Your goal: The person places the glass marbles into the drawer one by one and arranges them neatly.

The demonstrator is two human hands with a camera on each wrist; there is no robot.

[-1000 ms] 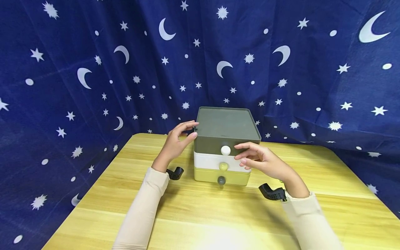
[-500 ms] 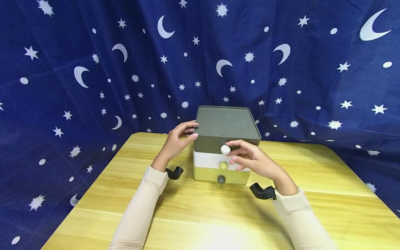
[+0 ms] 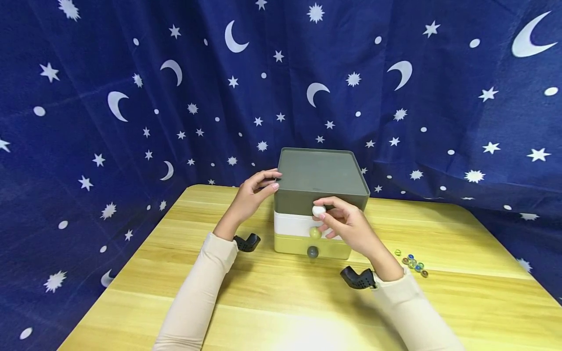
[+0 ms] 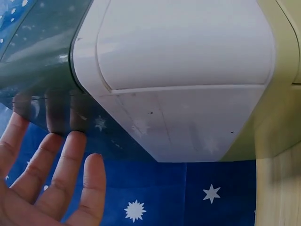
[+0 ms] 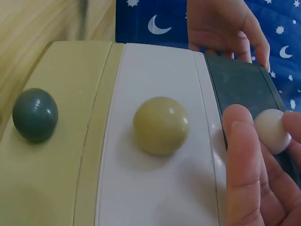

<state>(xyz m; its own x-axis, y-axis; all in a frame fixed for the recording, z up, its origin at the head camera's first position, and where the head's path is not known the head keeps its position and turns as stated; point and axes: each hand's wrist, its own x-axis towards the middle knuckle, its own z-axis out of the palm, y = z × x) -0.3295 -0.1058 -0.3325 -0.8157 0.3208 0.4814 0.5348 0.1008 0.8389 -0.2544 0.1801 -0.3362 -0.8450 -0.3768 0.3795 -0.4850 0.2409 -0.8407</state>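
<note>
A three-tier drawer box [image 3: 322, 170] stands on the table, dark grey-green on top, white in the middle and yellow-green below. All three drawers look closed. My right hand [image 3: 351, 228] pinches the round white knob [image 3: 318, 211] of the top drawer between thumb and index finger. My left hand [image 3: 247, 204] touches the left side of the dark top tier, its fingers [image 4: 70, 155] fairly straight in the left wrist view. Below the white knob sit the yellow-green knob [image 5: 161, 125] of the white drawer and the dark grey knob [image 5: 35, 115] of the bottom one.
Several glass marbles [image 3: 412, 263] lie on the wooden table [image 3: 263, 302], right of the box and beside my right wrist. A blue curtain [image 3: 197, 97] with white moons and stars hangs behind the table. Each wrist wears a black camera mount [image 3: 357, 278].
My right hand has moved left to the white knob and now pinches it. The marbles have come into sight beside the right forearm. My left hand stays at the box's side.
</note>
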